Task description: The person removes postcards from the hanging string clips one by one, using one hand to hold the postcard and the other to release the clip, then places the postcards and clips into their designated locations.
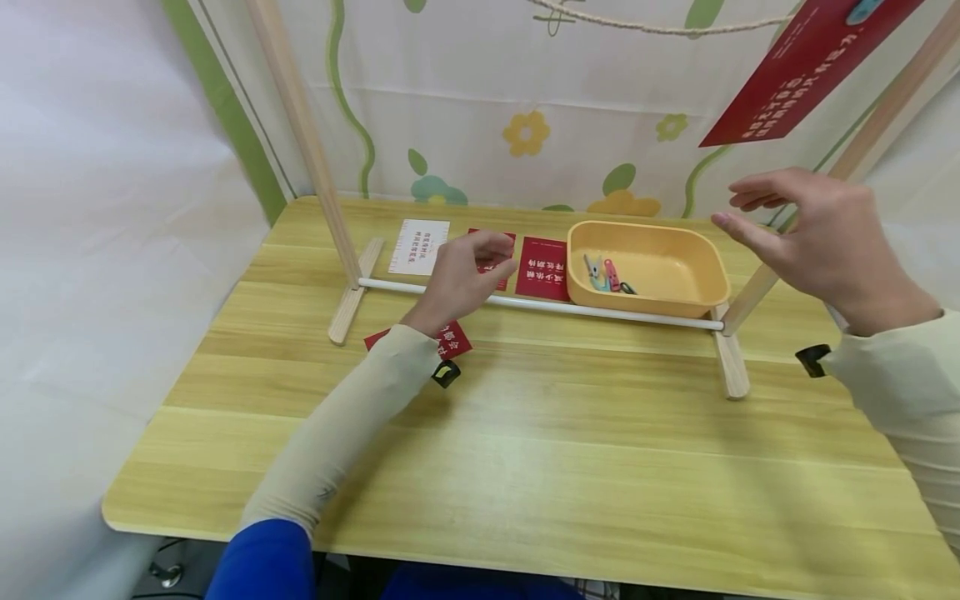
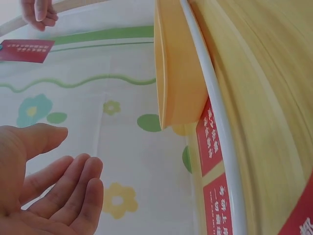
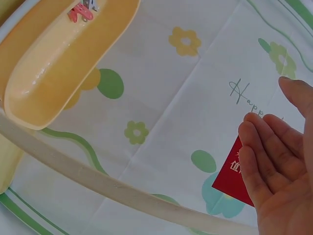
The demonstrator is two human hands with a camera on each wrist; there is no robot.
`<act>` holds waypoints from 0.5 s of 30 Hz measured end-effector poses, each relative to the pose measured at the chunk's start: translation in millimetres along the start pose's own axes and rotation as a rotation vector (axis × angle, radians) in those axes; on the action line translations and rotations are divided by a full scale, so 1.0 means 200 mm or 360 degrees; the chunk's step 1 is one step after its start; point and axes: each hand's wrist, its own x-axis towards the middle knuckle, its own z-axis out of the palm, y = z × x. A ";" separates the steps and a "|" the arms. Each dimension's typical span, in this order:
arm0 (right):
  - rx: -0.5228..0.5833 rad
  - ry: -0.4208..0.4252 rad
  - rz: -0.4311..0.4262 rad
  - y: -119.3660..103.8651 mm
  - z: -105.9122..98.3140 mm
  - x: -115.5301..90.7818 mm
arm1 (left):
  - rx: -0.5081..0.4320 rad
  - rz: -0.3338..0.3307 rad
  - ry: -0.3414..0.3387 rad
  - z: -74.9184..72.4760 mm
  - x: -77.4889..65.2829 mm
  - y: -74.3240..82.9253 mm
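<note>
My left hand point(image 1: 467, 275) hovers over the cards behind the white crossbar point(image 1: 540, 307), fingers loosely bent and holding nothing. In the left wrist view the left hand point(image 2: 58, 186) shows an empty palm. Near the right post my right hand point(image 1: 817, 237) is raised with relaxed fingers, just below a hanging red card point(image 1: 795, 79). A blue clothespin point(image 1: 864, 10) pins that card to the rope point(image 1: 675, 32). From the right wrist, the right hand point(image 3: 279, 161) overlaps the red card point(image 3: 230, 181). Several small clothespins point(image 1: 611, 275) lie in the yellow basket point(image 1: 693, 275).
A white card point(image 1: 418, 247) and red cards point(image 1: 542, 268) lie behind the crossbar. Another red card point(image 1: 454, 340) lies in front, partly under the left forearm. Wooden posts point(image 1: 307, 133) stand at both sides on wooden feet point(image 1: 732, 367). Behind hangs a flowered cloth point(image 1: 450, 100).
</note>
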 end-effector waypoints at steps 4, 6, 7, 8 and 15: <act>-0.0040 -0.0009 0.0015 0.00 -0.02 0.00 | -0.0022 0.0009 -0.0006 0.03 0.02 0.02; -0.0048 -0.0005 0.0026 0.00 -0.03 0.00 | -0.0025 0.0010 -0.0008 0.04 0.04 0.03; -0.0051 -0.0003 0.0035 0.00 -0.04 0.00 | -0.0026 0.0007 -0.0008 0.05 0.05 0.04; -0.0055 0.0000 0.0037 0.00 -0.05 0.00 | -0.0025 0.0005 -0.0008 0.05 0.05 0.04; -0.0073 0.0040 0.0026 -0.01 -0.08 0.01 | -0.0056 0.0056 0.0008 0.09 0.11 0.08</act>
